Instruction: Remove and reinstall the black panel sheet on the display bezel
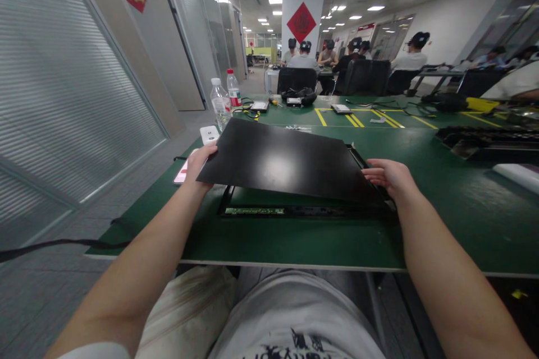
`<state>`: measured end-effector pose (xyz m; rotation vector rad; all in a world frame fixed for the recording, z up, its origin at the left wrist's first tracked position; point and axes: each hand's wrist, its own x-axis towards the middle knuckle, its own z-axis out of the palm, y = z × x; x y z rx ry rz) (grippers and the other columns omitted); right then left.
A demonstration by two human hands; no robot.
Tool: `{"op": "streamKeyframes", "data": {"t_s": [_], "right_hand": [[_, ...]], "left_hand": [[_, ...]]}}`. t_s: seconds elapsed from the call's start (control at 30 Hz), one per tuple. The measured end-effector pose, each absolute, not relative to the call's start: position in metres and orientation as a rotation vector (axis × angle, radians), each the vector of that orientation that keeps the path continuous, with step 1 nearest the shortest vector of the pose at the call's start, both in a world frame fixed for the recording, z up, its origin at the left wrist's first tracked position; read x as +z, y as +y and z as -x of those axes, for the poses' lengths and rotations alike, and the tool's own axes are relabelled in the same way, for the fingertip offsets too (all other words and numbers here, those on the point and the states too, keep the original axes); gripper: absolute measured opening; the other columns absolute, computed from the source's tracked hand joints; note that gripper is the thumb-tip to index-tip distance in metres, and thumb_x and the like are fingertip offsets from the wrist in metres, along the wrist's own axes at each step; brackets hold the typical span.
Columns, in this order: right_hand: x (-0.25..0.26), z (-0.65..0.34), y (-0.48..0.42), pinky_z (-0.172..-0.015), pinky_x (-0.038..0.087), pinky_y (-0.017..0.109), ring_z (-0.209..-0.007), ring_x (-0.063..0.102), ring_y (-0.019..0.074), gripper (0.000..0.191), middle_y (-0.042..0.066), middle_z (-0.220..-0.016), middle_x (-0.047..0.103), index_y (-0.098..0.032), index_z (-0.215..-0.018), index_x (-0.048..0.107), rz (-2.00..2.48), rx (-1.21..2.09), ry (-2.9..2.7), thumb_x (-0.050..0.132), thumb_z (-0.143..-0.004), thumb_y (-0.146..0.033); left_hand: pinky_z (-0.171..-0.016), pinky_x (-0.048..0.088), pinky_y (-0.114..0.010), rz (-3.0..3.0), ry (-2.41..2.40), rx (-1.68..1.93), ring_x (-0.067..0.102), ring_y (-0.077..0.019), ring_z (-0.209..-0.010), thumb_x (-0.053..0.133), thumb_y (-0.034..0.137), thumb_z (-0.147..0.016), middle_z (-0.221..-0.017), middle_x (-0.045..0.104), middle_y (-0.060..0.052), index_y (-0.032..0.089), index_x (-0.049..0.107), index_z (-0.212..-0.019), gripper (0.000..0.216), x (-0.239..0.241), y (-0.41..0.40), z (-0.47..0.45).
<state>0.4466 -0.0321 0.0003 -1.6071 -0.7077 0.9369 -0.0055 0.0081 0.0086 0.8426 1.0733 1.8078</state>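
A large thin black panel is held tilted over a flat black frame that lies on the green table. My left hand grips the panel's left edge, raised off the frame. My right hand has its fingers closed on the panel's right edge, low near the frame. A strip of circuit board shows along the frame's near side, under the lifted panel.
Two water bottles, a white device and a phone sit at the table's left. Tools and small boxes lie further back. A black keyboard-like part lies at right. Several people sit at far tables.
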Motion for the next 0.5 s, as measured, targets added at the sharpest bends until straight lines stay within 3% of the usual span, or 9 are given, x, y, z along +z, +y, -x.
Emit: {"op": "streamKeyframes", "data": {"t_s": [0.33, 0.5], "right_hand": [[-0.013, -0.459, -0.027, -0.042, 0.037, 0.019, -0.053, 0.063, 0.0138, 0.012, 0.007, -0.063, 0.072, -0.016, -0.085, 0.071, 1.745, 0.694, -0.804, 0.061, -0.079, -0.013], [-0.025, -0.47, -0.022, -0.045, 0.042, 0.023, -0.049, 0.057, 0.014, 0.012, 0.006, -0.063, 0.072, -0.019, -0.088, 0.073, 1.787, 0.625, -0.878, 0.065, -0.08, -0.021]], "left_hand": [[-0.064, 0.057, -0.029, -0.956, 1.121, 1.621, 0.071, -0.0216, -0.066, 0.081, 0.02, -0.053, -0.068, 0.077, -0.004, 0.015, 0.081, -0.078, 0.025, 0.002, 0.0, -0.008], [-0.068, 0.057, -0.03, -1.021, 1.135, 1.575, 0.073, -0.0233, -0.072, 0.082, 0.023, -0.054, -0.072, 0.078, -0.006, 0.014, 0.08, -0.083, 0.031, -0.003, 0.001, -0.008]]}}
